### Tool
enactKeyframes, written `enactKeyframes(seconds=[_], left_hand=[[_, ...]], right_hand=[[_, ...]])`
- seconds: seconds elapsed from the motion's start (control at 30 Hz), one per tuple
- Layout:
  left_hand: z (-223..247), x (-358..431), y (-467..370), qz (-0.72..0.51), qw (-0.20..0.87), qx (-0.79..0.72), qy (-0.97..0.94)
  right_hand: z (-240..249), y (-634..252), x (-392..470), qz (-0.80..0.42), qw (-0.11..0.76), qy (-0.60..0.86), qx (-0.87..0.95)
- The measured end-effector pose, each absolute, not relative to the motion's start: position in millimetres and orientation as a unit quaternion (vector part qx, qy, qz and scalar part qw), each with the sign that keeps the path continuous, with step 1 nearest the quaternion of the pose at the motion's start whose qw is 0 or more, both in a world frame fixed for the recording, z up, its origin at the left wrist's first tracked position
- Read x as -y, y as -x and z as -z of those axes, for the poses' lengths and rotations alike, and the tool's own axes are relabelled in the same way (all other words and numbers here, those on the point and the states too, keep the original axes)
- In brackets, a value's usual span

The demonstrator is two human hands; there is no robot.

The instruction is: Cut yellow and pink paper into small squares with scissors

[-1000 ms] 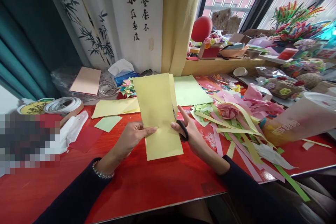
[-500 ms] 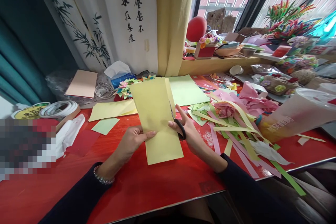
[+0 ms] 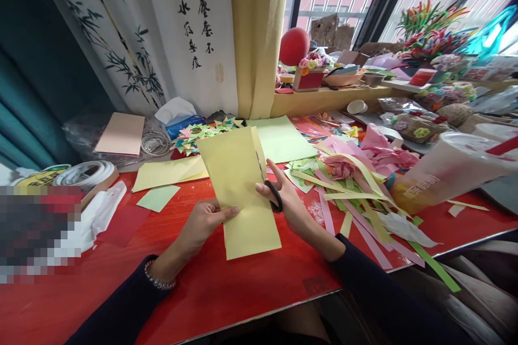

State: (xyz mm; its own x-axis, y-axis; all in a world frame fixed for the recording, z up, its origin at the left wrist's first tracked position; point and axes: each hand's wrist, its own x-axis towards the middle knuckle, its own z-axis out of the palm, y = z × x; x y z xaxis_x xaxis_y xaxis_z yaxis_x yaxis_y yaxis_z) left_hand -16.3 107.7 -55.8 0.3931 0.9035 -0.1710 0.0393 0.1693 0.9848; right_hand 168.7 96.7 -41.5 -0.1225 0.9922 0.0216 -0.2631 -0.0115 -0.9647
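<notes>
The left hand (image 3: 206,218) is pinching the left edge of a yellow sheet of paper (image 3: 238,188), thumb on top and fingers curled beneath, holding it tilted up off the red table (image 3: 226,291). The right hand (image 3: 285,199) is gripping a pair of black-handled scissors (image 3: 270,186), fingers threaded through the loops, with the blades reaching up into the right side of the sheet; a narrow yellow strip is standing apart along that edge, though the blade tips are too thin here to tell how far they are gaping. Both forearms are wearing dark sleeves, and a beaded bracelet (image 3: 158,281) is sitting on the left wrist.

Just right of the scissors a heap of paper strips (image 3: 356,194) in yellow, pink and green is sprawling over the table, with pink crumpled paper behind it. A pale green sheet (image 3: 281,140) is lying flat behind the held paper, and another yellow sheet (image 3: 170,172) is lying to its left, near a small green scrap (image 3: 157,198). Folded paper stars (image 3: 198,133) are piling up beside a blue tissue pack (image 3: 178,118). Rolls of tape (image 3: 87,172) are resting at the far left, and a translucent cup (image 3: 449,172) is lying on its side at the right.
</notes>
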Motion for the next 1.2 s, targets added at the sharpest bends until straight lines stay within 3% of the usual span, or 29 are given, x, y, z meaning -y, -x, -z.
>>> enactKeyframes(seconds=[1.2], left_hand=[[68, -104, 10, -0.316, 0.653, -0.42, -0.545]], right_hand=[[39, -179, -107, -0.51, 0.544, 0.437, 0.504]])
